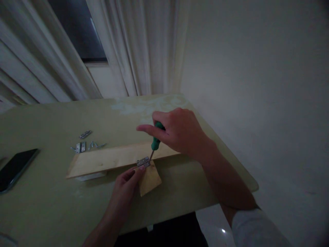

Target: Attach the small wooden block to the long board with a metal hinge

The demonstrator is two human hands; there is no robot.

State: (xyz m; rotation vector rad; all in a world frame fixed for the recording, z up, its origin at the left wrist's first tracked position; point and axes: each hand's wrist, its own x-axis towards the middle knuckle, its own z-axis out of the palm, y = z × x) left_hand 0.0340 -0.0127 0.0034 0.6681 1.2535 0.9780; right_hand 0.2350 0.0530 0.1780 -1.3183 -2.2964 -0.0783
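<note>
My right hand [177,128] is wrapped round the green handle of a screwdriver [155,141], its thumb stretched out to the left. The shaft slants down, and its tip meets a metal hinge [143,161]. One leaf of the hinge lies on the edge of a long wooden board [115,156], the other on a small wooden block [150,180]. With thumb and fingers, my left hand [128,180] pinches the small block at its left side, the thumb resting by the hinge. The fingers under the block are hidden.
Behind the board's left end lie a hinge [80,147], another hinge [85,134] and several loose screws [95,144]. A phone [16,168] is at the far left of the table [51,206]. A white piece [92,176] sits under the board. A wall [257,85] stands to the right.
</note>
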